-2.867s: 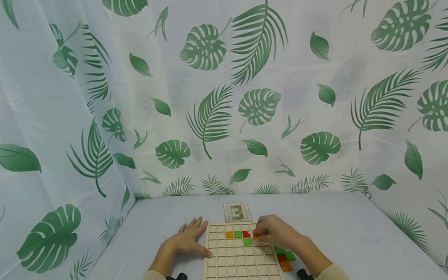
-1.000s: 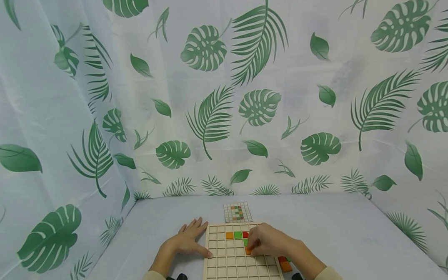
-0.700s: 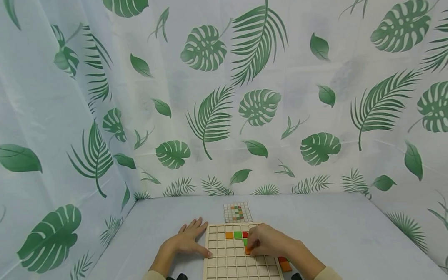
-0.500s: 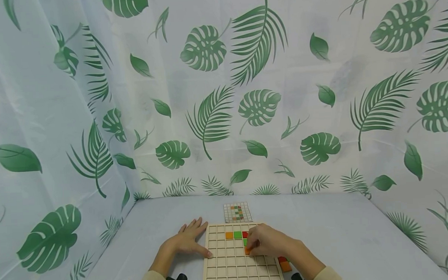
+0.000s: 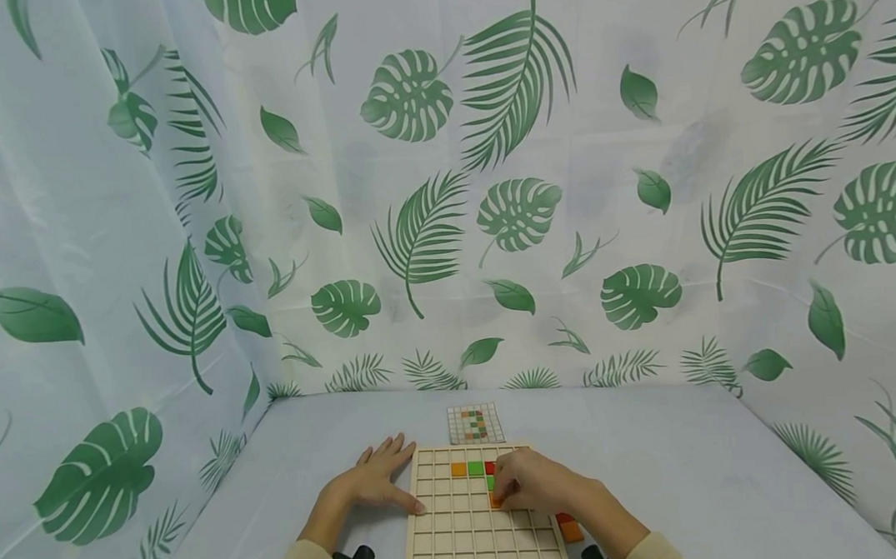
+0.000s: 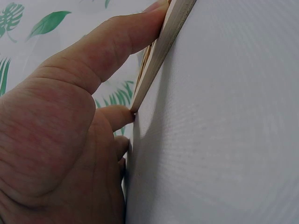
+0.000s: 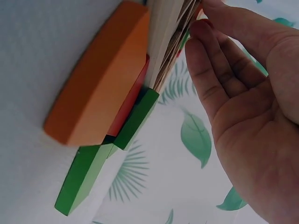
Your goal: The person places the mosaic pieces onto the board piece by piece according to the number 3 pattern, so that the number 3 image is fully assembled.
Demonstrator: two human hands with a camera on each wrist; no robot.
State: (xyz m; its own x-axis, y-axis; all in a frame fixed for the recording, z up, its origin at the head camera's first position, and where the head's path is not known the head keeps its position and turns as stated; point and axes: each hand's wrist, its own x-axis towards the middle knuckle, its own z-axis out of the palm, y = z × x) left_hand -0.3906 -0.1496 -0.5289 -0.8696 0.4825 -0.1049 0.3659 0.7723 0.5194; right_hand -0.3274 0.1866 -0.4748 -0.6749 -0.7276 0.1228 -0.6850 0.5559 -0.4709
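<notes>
A wooden grid board (image 5: 451, 543) lies on the table, with an orange tile (image 5: 459, 469), a green tile (image 5: 475, 468) and a partly covered red tile (image 5: 490, 468) in one row. Below the red one, another green tile (image 5: 490, 483) is partly hidden by my right hand (image 5: 538, 481). That hand pinches an orange tile (image 5: 495, 501) at the cell beneath. My left hand (image 5: 374, 480) lies spread at the board's left side, its thumb touching the edge; the left wrist view shows the thumb (image 6: 117, 42) on the board's edge (image 6: 161, 51).
Beside the board's right edge lie loose tiles: orange (image 5: 571, 531), red (image 7: 126, 105) and green (image 7: 80, 179). A small printed pattern card (image 5: 475, 423) lies beyond the board. A leaf-patterned curtain (image 5: 450, 338) stands behind the table.
Since the earliest frame, my right hand has moved down and slightly left with the orange tile, from right of the red tile to below the second green one. My left hand has stayed put.
</notes>
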